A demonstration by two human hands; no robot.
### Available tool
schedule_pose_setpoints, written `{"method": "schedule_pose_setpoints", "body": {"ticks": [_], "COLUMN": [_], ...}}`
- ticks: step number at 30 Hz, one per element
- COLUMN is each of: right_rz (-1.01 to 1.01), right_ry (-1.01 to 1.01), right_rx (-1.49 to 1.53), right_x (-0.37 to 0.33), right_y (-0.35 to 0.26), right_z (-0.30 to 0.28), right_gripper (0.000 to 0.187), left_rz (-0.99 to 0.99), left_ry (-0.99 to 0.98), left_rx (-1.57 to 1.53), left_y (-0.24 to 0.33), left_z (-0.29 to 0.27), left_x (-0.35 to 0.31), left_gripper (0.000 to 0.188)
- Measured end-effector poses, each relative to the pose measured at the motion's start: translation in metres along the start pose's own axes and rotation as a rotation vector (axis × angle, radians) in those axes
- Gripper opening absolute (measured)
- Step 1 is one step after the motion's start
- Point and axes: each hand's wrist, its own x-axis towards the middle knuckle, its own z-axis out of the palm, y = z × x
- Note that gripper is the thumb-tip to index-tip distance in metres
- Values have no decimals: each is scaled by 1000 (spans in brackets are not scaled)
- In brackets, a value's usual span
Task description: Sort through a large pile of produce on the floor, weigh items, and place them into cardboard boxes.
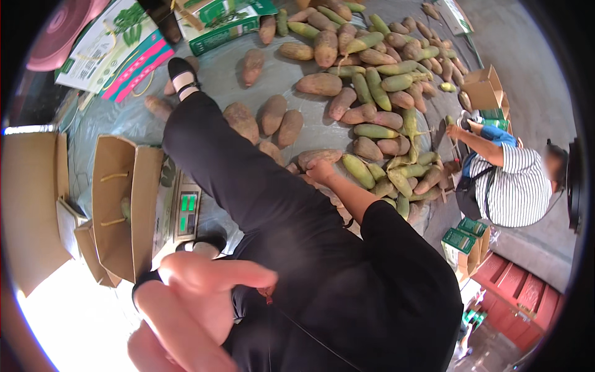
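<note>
My right hand (320, 170) reaches forward to the near edge of a large heap of produce. Its fingers curl against a long, dusty reddish-brown sweet potato (322, 155); their far side is hidden. Green radishes (357, 170) and more sweet potatoes (367, 149) lie just to the right of it. My left hand (201, 297) is raised close to the camera at the lower left, blurred and empty, with thumb and fingers apart. Below it, partly covered, is a digital scale (187, 211) with green lit displays, beside my black-clad leg.
An upright cardboard box (114, 198) with rope handles stands left of the scale. Printed cartons (114, 49) and a pink tub (65, 31) are at the far left. On the right crouches another person (511, 186) in a striped shirt, near an open box (486, 90) and green-topped cartons (462, 239).
</note>
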Motion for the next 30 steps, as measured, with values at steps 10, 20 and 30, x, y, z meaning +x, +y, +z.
{"method": "schedule_pose_setpoints", "body": {"ticks": [10, 20, 30], "right_rz": [106, 180, 141], "right_ry": [13, -52, -12], "right_rx": [121, 160, 94], "right_x": [-5, -8, -4], "right_y": [11, 11, 24], "right_z": [5, 12, 5], "right_gripper": [23, 24, 25], "left_rz": [104, 136, 125], "left_ry": [477, 708, 962], "left_rx": [183, 288, 495], "left_y": [13, 36, 36], "left_z": [-49, -88, -106], "left_x": [-50, -105, -129], "left_gripper": [33, 48, 48]}}
